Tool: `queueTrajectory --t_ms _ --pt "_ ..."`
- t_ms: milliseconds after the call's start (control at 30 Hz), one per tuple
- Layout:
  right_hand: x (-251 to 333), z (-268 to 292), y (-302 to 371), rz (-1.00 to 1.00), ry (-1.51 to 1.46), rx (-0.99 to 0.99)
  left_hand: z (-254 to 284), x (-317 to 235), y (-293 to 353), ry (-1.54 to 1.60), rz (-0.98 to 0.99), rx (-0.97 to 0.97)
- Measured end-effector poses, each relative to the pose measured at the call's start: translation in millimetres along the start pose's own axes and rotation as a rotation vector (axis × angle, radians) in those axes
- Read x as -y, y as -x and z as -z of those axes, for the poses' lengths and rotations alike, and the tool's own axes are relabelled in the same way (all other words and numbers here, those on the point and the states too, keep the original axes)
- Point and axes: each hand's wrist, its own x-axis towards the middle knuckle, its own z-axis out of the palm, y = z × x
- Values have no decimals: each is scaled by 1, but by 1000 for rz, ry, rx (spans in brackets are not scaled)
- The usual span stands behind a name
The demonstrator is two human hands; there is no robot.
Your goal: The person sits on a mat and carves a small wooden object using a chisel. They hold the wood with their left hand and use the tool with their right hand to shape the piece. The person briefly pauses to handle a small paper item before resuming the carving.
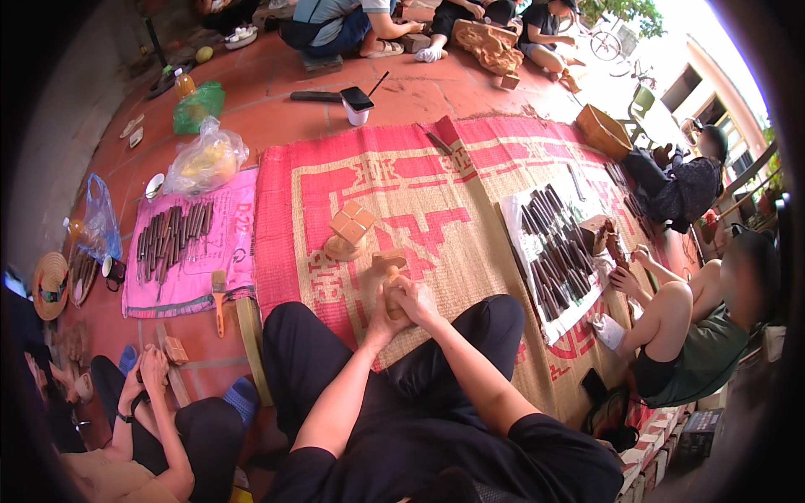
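In front of my crossed legs, my left hand (384, 317) and my right hand (415, 302) are closed together round a small pale wooden piece (392, 273). Its rounded top pokes out above the fingers; the rest is hidden by them, so its exact kind cannot be made out. Just beyond lies a light wooden block (389, 261), touching or very close to the held piece. Farther off, a square wooden block (352, 221) with a cross-shaped groove on its face rests on or against a round wooden piece (342, 247).
A red and straw-coloured mat (428, 193) spreads before me. Dark-handled carving tools lie in rows on a pink sack (189, 277) at left and a white sheet (549, 327) at right. A brush (219, 306) lies at left. Co-workers sit on both sides and at the back.
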Motion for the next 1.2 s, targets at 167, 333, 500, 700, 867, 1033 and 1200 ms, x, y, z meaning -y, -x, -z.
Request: queueTrajectory --t_ms 167,333,500,700,867,1033,1200 --pt "-19 -11 -36 16 68 -158 -2 -5 -1 -102 -44 -13" --pt "1 0 -4 -42 27 -5 1 -5 1 15 18 22" --pt "-8 -15 -12 64 93 -94 1 -25 1 140 66 97" --pt "-17 -6 -33 73 53 -203 -1 0 -2 -54 8 0" --pt "-3 -16 0 173 163 -56 4 18 -6 134 30 62" --pt "-11 -21 -36 130 245 -137 -2 -14 -1 -10 3 8" --pt "15 -7 -23 102 226 -56 3 2 -3 -118 -8 -42"
